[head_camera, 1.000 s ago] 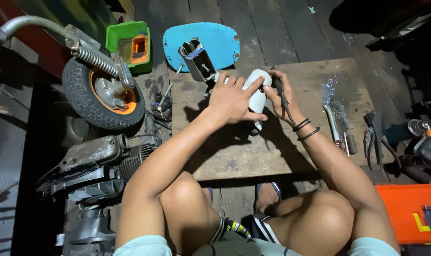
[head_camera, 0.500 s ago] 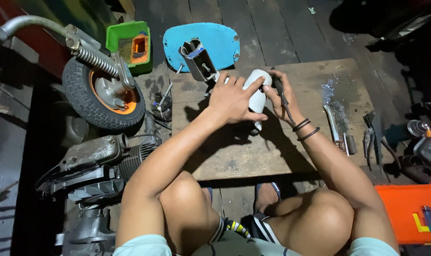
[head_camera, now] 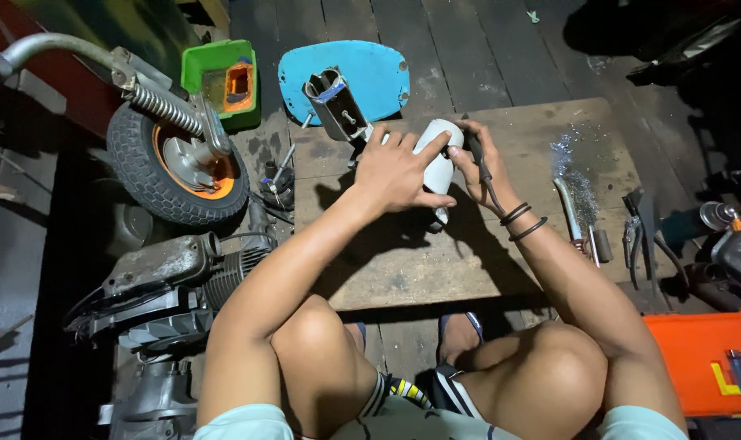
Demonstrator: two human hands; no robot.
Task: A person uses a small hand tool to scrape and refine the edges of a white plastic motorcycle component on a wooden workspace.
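We see the left hand [head_camera: 396,169] spread over a white, rounded part [head_camera: 437,163], fingers wrapped across its top and gripping it. The right hand [head_camera: 478,167] closes on the same part from the other side and also pinches a thin dark tool [head_camera: 478,159] whose tip we cannot make out. Much of the white part is covered by both hands, so its full shape stays hidden from us. It is held just above a worn wooden board [head_camera: 468,253] that serves as a work surface.

Dark bands [head_camera: 523,222] circle the right wrist. To the right on the board lie a metal tube [head_camera: 569,209] and a patch of glittering filings [head_camera: 578,175]; pliers [head_camera: 633,232] sit at its edge. Beyond the hands we see a grey metal bracket [head_camera: 338,106] tilted against a blue oval panel [head_camera: 350,75].

To the left stands a small wheel with an orange hub [head_camera: 175,167], its fork and spring [head_camera: 154,106] running out of view. A green box [head_camera: 222,81] lies behind it. An engine block [head_camera: 154,285] sits in deep shadow, hard to read. An orange case [head_camera: 708,358] is cut off at the right edge.
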